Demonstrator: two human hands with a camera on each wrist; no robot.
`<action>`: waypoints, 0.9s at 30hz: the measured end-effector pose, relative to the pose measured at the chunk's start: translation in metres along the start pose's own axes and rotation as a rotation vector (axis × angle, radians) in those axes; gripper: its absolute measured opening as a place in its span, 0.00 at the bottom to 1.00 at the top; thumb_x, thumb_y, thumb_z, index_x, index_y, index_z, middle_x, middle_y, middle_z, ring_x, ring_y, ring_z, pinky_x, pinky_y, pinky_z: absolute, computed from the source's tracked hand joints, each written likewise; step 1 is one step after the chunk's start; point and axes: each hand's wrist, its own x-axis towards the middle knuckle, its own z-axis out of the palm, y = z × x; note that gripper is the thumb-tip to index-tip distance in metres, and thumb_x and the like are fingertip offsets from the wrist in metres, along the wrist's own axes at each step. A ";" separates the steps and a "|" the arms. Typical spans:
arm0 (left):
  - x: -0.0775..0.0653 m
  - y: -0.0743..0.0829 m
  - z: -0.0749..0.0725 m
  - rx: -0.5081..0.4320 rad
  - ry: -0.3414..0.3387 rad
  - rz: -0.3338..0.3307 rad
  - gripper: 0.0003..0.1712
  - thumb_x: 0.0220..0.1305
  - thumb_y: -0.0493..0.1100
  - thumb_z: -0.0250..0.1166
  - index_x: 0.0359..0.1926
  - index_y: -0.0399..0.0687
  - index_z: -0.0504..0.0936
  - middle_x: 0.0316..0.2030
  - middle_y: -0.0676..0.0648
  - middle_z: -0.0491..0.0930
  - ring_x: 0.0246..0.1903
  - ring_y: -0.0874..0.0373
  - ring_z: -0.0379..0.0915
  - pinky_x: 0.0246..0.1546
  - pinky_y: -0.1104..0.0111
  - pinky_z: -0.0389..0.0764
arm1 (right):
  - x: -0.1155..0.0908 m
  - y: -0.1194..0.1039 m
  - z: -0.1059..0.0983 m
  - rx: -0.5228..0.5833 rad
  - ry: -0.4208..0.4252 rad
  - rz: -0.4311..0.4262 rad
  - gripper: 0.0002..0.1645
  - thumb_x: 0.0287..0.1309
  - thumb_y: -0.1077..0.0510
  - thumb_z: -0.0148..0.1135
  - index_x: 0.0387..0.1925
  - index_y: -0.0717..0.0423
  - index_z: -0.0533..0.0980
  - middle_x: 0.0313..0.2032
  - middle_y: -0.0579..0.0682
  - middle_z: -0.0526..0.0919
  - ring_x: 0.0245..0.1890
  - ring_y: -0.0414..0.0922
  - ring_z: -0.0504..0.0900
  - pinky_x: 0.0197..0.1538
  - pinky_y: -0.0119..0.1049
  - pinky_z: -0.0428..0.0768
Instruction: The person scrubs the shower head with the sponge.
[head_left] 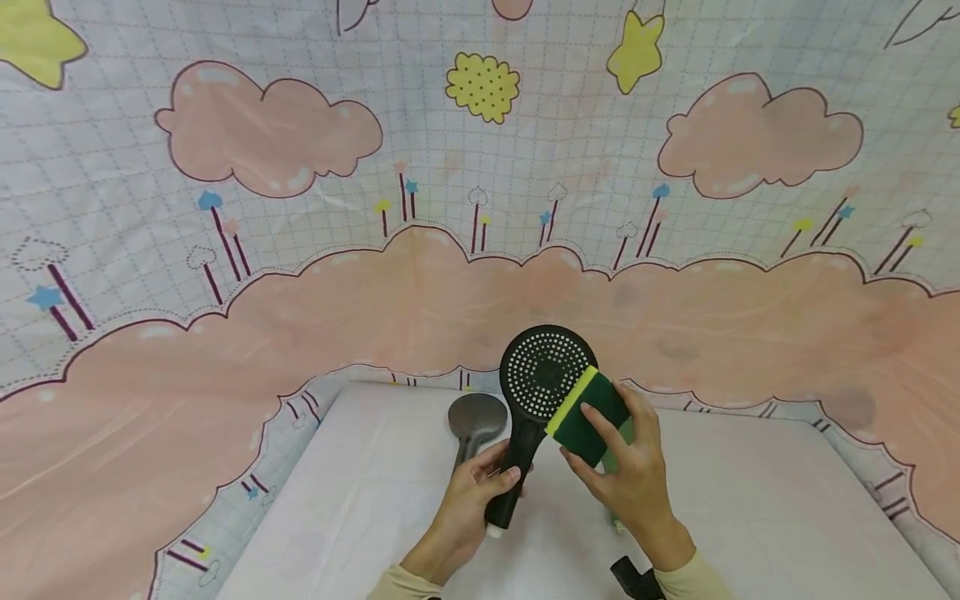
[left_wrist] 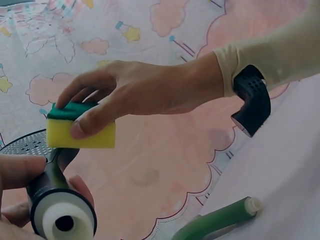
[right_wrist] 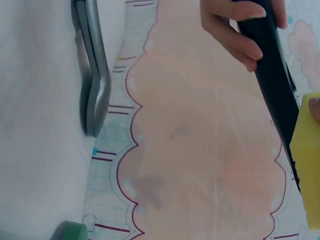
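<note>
My left hand [head_left: 472,500] grips the handle of a black shower head [head_left: 543,371], which is tilted with its dotted spray face towards the head camera. The hollow white end of its handle shows in the left wrist view, close to my fingers [left_wrist: 22,170]. My right hand [head_left: 633,467] pinches a sponge [head_left: 588,417] with a dark green scouring side and a yellow foam side. The yellow foam lies against the lower right of the spray face and appears to touch it. In the right wrist view the sponge [right_wrist: 306,160] is cut off by the frame edge.
A grey shower head [head_left: 477,415] lies on the white table [head_left: 337,500] behind my left hand. Partly hidden behind my right hand is a green handle [left_wrist: 215,220] with a white end. A black piece [head_left: 636,577] sits by my right sleeve. Patterned cloth hangs behind the table.
</note>
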 end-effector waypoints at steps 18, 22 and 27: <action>0.001 0.005 0.006 -0.028 -0.028 0.000 0.35 0.67 0.39 0.62 0.72 0.37 0.61 0.60 0.42 0.73 0.52 0.57 0.77 0.52 0.67 0.77 | -0.007 -0.007 0.003 -0.010 -0.042 -0.045 0.34 0.62 0.30 0.55 0.55 0.50 0.79 0.63 0.69 0.69 0.61 0.62 0.68 0.73 0.26 0.53; 0.000 0.006 0.007 -0.052 -0.031 -0.005 0.36 0.66 0.38 0.63 0.72 0.36 0.61 0.61 0.41 0.71 0.52 0.57 0.76 0.52 0.67 0.78 | -0.003 -0.003 0.001 -0.035 -0.030 -0.040 0.35 0.61 0.30 0.55 0.55 0.50 0.79 0.63 0.69 0.70 0.60 0.63 0.68 0.73 0.25 0.52; -0.001 0.007 0.007 -0.073 -0.034 -0.013 0.36 0.66 0.37 0.63 0.72 0.36 0.61 0.60 0.43 0.72 0.52 0.57 0.77 0.52 0.66 0.79 | 0.001 0.003 -0.001 -0.043 0.001 -0.022 0.35 0.60 0.30 0.57 0.55 0.51 0.80 0.63 0.69 0.70 0.60 0.63 0.69 0.71 0.25 0.54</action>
